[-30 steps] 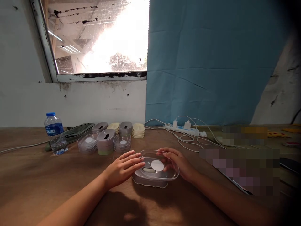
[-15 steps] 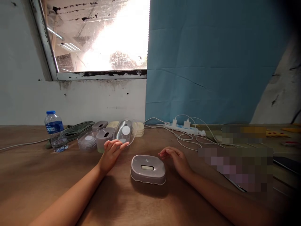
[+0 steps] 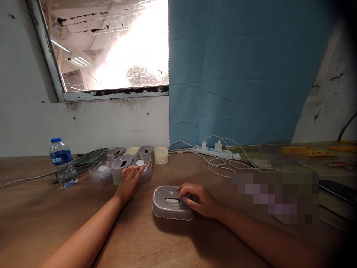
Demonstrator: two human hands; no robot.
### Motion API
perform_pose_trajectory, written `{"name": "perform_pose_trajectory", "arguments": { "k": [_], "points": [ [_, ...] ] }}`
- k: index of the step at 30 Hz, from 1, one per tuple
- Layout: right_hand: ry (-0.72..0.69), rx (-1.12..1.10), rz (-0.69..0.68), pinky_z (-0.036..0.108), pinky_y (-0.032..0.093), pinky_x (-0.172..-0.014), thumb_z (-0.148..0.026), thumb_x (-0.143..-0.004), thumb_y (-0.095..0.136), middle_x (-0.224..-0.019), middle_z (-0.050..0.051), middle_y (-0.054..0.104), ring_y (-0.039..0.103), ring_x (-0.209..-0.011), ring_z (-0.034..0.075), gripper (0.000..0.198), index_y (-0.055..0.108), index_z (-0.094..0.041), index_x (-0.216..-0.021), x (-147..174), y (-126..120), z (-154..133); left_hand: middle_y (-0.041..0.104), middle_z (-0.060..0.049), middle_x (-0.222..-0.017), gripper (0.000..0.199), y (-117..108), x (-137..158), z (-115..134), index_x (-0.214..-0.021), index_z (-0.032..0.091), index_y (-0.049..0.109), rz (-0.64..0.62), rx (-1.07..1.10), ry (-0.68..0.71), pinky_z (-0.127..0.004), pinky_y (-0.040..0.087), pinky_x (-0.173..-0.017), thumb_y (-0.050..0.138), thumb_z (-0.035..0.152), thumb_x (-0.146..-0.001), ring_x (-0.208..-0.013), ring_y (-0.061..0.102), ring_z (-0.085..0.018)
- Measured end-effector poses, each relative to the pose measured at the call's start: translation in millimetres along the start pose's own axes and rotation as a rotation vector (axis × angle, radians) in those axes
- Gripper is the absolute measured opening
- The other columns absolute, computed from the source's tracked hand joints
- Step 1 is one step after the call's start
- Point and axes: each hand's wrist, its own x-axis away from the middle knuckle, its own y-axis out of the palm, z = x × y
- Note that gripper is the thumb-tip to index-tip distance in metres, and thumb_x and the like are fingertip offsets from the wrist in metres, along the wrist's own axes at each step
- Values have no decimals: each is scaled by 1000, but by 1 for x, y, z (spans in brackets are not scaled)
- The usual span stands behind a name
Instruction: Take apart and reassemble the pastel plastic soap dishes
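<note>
A grey oval lid (image 3: 161,193) sits on the table before me, with a pale wavy rim under it and a slot on top showing something cream-coloured. My right hand (image 3: 200,201) reaches over its right end, fingers curved and thumb apart; whether they press on it I cannot tell. Farther left, my left hand (image 3: 129,184) stretches its fingers along the near side of a stack of clear plastic trays (image 3: 146,172), holding nothing. Beside that hand stands a grey-lidded container (image 3: 119,173) with a greenish lower part.
Behind are other grey lids (image 3: 145,150), cream trays (image 3: 161,155) and more clear trays (image 3: 100,175). A water bottle (image 3: 63,163) and a dark green pouch (image 3: 89,160) stand left. A power strip (image 3: 213,152) with cables lies at the back, a dark phone (image 3: 338,190) far right.
The tilted clear tray by my left hand now lies flat on its stack. My right hand has moved left from beside the grey lid to over its right end.
</note>
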Motion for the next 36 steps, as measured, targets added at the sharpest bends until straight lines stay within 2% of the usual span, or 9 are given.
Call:
{"name": "perform_pose_trajectory", "arguments": {
  "k": [6,9,12,16,21,27,32,34,36],
  "points": [
    [-99,40,-129,33,43,-85,-14,-77,49,-90,6,63,56,-93,20,19,65,-20,-87,-1,1,0,53,-11,-109,59,3,-2,-1,-137,22,32,-61,-15,51,-39,28,-92,31,1,-82,-108,43,-22],
    [-132,39,-209,35,40,-89,-21,-80,50,-95,7,62,53,-97,21,19,64,-19,-92,-3,-4,-4,54,-12,-108,50,3,-2,1,-135,19,35,-61,-13,63,-41,29,-91,35,9,-86,-106,44,-24],
    [-175,38,-302,39,36,-93,-26,-74,56,-103,9,59,51,-101,24,27,62,-19,-99,-5,-10,-7,53,-12,-108,47,3,-2,1,-135,19,35,-72,-2,73,-41,30,-91,36,15,-88,-104,45,-24],
    [-203,53,-378,41,30,-99,-14,-60,56,-109,8,58,49,-108,25,47,59,-20,-106,-5,-14,-5,50,-13,-110,52,6,0,-2,-138,20,29,-111,29,87,-41,34,-90,33,12,-87,-105,43,-25],
    [-186,114,-362,41,28,-102,-13,-62,59,-116,8,57,50,-109,24,52,59,-22,-113,-2,-19,1,46,-13,-111,58,13,5,-6,-141,22,20,-120,48,94,-42,36,-89,30,8,-86,-107,40,-25],
    [-148,140,-354,44,22,-107,-26,-82,57,-118,6,59,52,-111,21,41,53,-27,-123,-3,-19,7,45,-13,-111,56,14,4,-5,-141,19,20,-137,31,85,-43,35,-90,28,8,-87,-107,39,-24],
    [-93,132,-246,46,23,-107,-30,-86,54,-120,5,59,52,-112,22,38,52,-28,-124,-2,-10,14,43,-16,-120,47,-4,-1,9,-133,16,36,-6,39,96,-46,28,-95,39,21,-87,-117,34,-29],
    [-78,96,-185,46,24,-106,-29,-87,54,-120,5,59,52,-112,23,37,53,-28,-123,-2,-8,16,47,-14,-115,37,-14,-3,18,-122,17,48,46,89,144,-44,30,-93,42,24,-86,-113,39,-28],
    [-36,49,-88,45,31,-104,-29,-86,54,-121,5,58,51,-113,23,35,54,-26,-122,-2,-7,17,54,-11,-103,26,-23,-5,27,-107,17,57,37,167,245,-39,34,-90,43,23,-85,-102,47,-23]
  ]
}}
